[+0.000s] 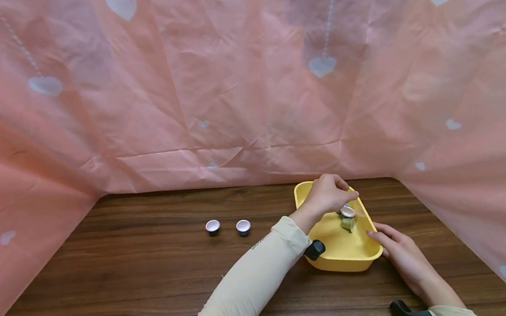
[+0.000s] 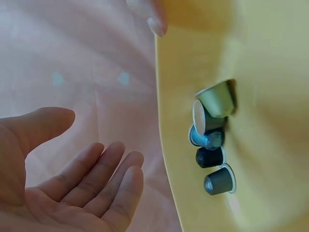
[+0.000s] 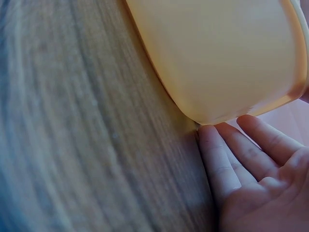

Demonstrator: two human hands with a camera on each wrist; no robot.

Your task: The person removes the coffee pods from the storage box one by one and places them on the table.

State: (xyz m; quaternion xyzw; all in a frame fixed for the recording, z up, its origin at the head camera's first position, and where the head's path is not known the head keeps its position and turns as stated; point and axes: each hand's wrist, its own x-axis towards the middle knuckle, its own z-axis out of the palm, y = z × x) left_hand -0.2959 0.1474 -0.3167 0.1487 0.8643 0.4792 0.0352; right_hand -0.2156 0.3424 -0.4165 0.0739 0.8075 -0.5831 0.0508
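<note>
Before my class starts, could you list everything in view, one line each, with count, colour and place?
Table: one, brown wood grain, foreground
Curtain: apparently one, pink, behind and beside the table
Hearts: several, whitish, on the curtain
Tray: one, yellow, right side of the table
Capsules in the tray: five visible, one pale green, one blue, three darker
Capsules on the table: two, dark with pale lids, left of the tray
Wrist devices: two, black, one per wrist
Sleeves: two, cream, on the forearms
Left hand: one, bare, above the tray, holding nothing
Right hand: one, bare, at the tray's right wall, thumb over the rim
</note>
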